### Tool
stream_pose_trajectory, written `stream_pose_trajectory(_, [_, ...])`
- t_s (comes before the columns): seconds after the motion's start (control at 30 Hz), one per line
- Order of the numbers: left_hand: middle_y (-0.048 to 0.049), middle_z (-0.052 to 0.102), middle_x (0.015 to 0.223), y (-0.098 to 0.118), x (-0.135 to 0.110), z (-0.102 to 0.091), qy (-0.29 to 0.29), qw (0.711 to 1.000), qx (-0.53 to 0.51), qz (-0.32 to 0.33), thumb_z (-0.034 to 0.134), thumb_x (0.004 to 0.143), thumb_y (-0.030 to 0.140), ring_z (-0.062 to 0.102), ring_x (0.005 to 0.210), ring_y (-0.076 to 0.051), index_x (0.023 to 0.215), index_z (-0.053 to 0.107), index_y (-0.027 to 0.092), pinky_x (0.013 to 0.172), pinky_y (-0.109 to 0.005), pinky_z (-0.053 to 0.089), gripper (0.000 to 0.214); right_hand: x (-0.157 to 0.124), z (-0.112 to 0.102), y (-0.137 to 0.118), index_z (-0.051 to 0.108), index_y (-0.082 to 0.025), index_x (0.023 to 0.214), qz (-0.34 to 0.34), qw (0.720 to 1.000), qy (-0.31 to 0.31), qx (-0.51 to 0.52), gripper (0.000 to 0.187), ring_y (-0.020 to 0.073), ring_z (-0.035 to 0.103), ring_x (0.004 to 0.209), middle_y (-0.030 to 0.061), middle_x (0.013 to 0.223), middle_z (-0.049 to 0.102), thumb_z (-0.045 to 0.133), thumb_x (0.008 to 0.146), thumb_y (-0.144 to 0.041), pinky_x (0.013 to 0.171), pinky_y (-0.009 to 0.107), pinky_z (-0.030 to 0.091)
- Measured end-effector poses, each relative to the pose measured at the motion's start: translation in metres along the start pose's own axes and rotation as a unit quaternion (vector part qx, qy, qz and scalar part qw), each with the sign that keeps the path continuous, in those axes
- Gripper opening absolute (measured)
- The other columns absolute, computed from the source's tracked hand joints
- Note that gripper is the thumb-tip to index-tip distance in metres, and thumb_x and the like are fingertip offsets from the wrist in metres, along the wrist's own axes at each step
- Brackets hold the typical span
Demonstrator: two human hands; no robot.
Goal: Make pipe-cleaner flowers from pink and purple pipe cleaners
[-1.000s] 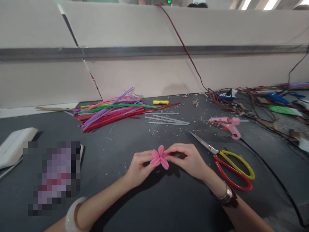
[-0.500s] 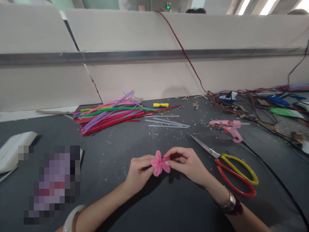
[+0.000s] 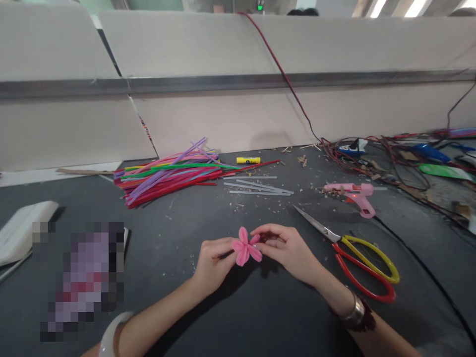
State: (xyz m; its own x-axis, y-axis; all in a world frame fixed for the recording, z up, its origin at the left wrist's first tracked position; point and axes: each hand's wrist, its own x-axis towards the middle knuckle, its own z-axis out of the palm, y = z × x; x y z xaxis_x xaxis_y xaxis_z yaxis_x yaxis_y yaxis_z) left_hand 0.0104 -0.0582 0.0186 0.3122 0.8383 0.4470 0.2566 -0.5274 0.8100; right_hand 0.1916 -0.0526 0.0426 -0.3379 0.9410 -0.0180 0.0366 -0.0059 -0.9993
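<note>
A fuzzy pink pipe-cleaner flower (image 3: 243,252) with several looped petals is held up over the dark table, between my hands. My left hand (image 3: 215,263) is closed on its left side, with thumb and fingers around a petal and the back of the flower. From the right, my right hand (image 3: 284,248) pinches a petal between thumb and fingertips. Whatever lies behind the flower is hidden. Large scissors (image 3: 344,245) with one red and one yellow handle lie to the right of my right hand, blades partly toward the back.
A bundle of coloured pipe cleaners (image 3: 171,176) lies at the back left. Beside it are a yellow glue stick (image 3: 248,160) and translucent glue sticks (image 3: 260,187). A pink glue gun (image 3: 359,193) with a black cord rests at right, near tangled wires (image 3: 386,158). A white box (image 3: 26,230) sits far left.
The flower has risen slightly and tilted a little in my hands. My right fingers have shifted slightly around the right-hand petal. The things on the table have stayed put.
</note>
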Motion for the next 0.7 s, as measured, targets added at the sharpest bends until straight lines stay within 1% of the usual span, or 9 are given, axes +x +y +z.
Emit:
stream_pose_trajectory(0.07, [-0.0016, 0.065, 0.060, 0.0003, 0.0004, 0.0001, 0.000, 1.000, 0.002, 0.003, 0.058, 0.077, 0.018, 0.058, 0.054, -0.012, 0.065, 0.066, 0.016, 0.054, -0.019, 0.045, 0.015, 0.0006, -0.0004, 0.0010, 0.064, -0.018, 0.087, 0.003, 1.000, -0.005, 0.028, 0.018, 0.0140, 0.063, 0.075, 0.0021, 0.081, 0.066, 0.065, 0.069, -0.022, 0.071, 0.027, 0.052])
stream_pose_trajectory(0.13, [-0.0017, 0.065, 0.061, 0.0002, 0.0008, 0.0003, -0.014, 1.000, -0.002, 0.006, 0.056, 0.078, 0.016, 0.060, 0.058, -0.012, 0.067, 0.067, 0.017, 0.058, -0.020, 0.046, 0.016, 0.0010, -0.0004, 0.0016, 0.064, -0.019, 0.085, -0.004, 0.999, 0.002, 0.040, 0.016, 0.0135, 0.062, 0.075, 0.0017, 0.079, 0.066, 0.066, 0.069, -0.022, 0.071, 0.026, 0.052])
stream_pose_trajectory(0.27, [-0.0032, 0.068, 0.069, -0.0017, 0.0006, 0.0006, -0.039, 0.999, -0.011, 0.006, 0.056, 0.078, 0.015, 0.062, 0.064, -0.013, 0.071, 0.068, 0.018, 0.063, -0.021, 0.048, 0.015, 0.0015, 0.0002, 0.0015, 0.064, -0.017, 0.082, -0.004, 0.999, 0.009, 0.040, 0.014, 0.0119, 0.061, 0.071, 0.0018, 0.076, 0.065, 0.066, 0.070, -0.023, 0.068, 0.025, 0.051])
stream_pose_trajectory(0.43, [-0.0055, 0.070, 0.078, -0.0033, -0.0007, 0.0007, -0.043, 0.999, -0.010, 0.007, 0.056, 0.079, 0.015, 0.063, 0.068, -0.014, 0.073, 0.068, 0.017, 0.065, -0.022, 0.048, 0.014, 0.0026, 0.0003, 0.0016, 0.062, -0.015, 0.078, 0.014, 0.999, 0.006, 0.030, 0.013, 0.0095, 0.056, 0.064, 0.0006, 0.070, 0.061, 0.065, 0.071, -0.024, 0.063, 0.023, 0.048])
stream_pose_trajectory(0.57, [-0.0054, 0.070, 0.079, -0.0032, -0.0013, 0.0007, -0.041, 0.999, 0.003, 0.018, 0.055, 0.079, 0.013, 0.063, 0.066, -0.013, 0.072, 0.068, 0.017, 0.064, -0.021, 0.049, 0.015, 0.0016, 0.0009, 0.0006, 0.059, -0.014, 0.072, 0.014, 1.000, -0.015, -0.014, 0.013, 0.0079, 0.050, 0.058, -0.0013, 0.065, 0.055, 0.057, 0.077, -0.027, 0.058, 0.021, 0.043])
stream_pose_trajectory(0.7, [-0.0062, 0.070, 0.079, -0.0037, -0.0020, 0.0000, -0.051, 0.998, 0.016, 0.047, 0.055, 0.079, 0.013, 0.063, 0.067, -0.013, 0.075, 0.067, 0.015, 0.064, -0.021, 0.049, 0.013, -0.0010, 0.0010, -0.0030, 0.054, -0.014, 0.070, -0.001, 0.996, -0.061, -0.064, 0.017, 0.0074, 0.044, 0.056, -0.0027, 0.061, 0.050, 0.049, 0.082, -0.026, 0.054, 0.021, 0.036])
